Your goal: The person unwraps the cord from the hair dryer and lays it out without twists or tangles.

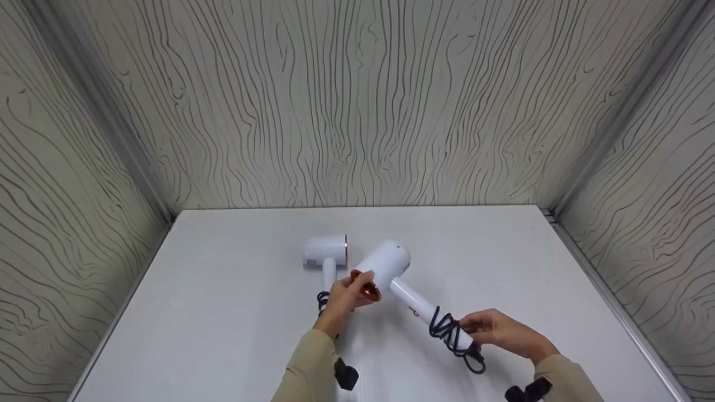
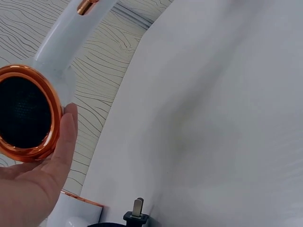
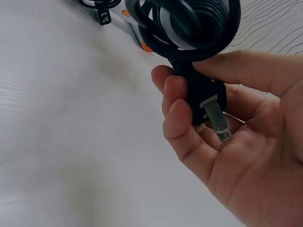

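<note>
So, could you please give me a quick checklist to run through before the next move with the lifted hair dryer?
1. Left hand holding the copper rim: ok.
2. Right hand gripping the plug: ok.
3. Lifted hair dryer off the table: ok.
4. Cord wound without slack: not ok, a loop hangs out.
5. Left hand clear of the second hair dryer: cannot tell, they overlap in the head view.

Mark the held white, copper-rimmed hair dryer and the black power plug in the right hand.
Held white hair dryer [image 1: 386,262]: head view, on its cylindrical barrel.
Black power plug [image 3: 203,92]: right wrist view, on its body.
</note>
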A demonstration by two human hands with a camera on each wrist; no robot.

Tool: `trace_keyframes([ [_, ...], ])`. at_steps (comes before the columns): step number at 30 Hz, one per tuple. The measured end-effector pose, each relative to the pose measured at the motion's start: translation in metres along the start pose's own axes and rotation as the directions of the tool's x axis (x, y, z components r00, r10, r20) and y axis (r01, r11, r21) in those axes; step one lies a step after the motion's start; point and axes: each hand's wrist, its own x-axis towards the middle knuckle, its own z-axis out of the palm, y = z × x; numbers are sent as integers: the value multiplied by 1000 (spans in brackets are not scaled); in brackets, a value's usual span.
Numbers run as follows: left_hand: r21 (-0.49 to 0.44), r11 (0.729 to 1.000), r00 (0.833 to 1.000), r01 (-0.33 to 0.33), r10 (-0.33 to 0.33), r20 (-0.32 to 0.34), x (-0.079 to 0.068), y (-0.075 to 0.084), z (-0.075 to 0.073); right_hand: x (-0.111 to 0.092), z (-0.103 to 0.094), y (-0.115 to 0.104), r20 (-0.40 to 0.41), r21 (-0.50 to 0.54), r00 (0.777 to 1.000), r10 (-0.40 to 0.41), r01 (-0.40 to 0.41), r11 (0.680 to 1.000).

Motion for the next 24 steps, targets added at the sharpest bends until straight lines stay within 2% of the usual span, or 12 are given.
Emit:
trace_keyframes([
  [5, 8, 1000, 1000, 9, -9, 9, -2, 0, -1, 1, 2, 0, -36, -29, 999, -1, -1, 1000],
  [10, -5, 1000, 999, 1, -1, 53, -3, -2, -2, 3, 6, 1, -132, -98, 991, 15, -28, 995],
  [15, -40, 999, 995, -9, 13, 104, -2, -4, -5, 3, 6, 3, -220, -163, 976, -4, -33, 986],
  [20, -85, 996, 991, -10, 21, 132, -2, -3, -7, 5, 4, 8, -273, -136, 961, -54, 18, 991],
  [24, -111, 994, 989, -20, 36, 144, -3, 0, -8, 5, 3, 13, -281, -111, 949, -143, 116, 987],
])
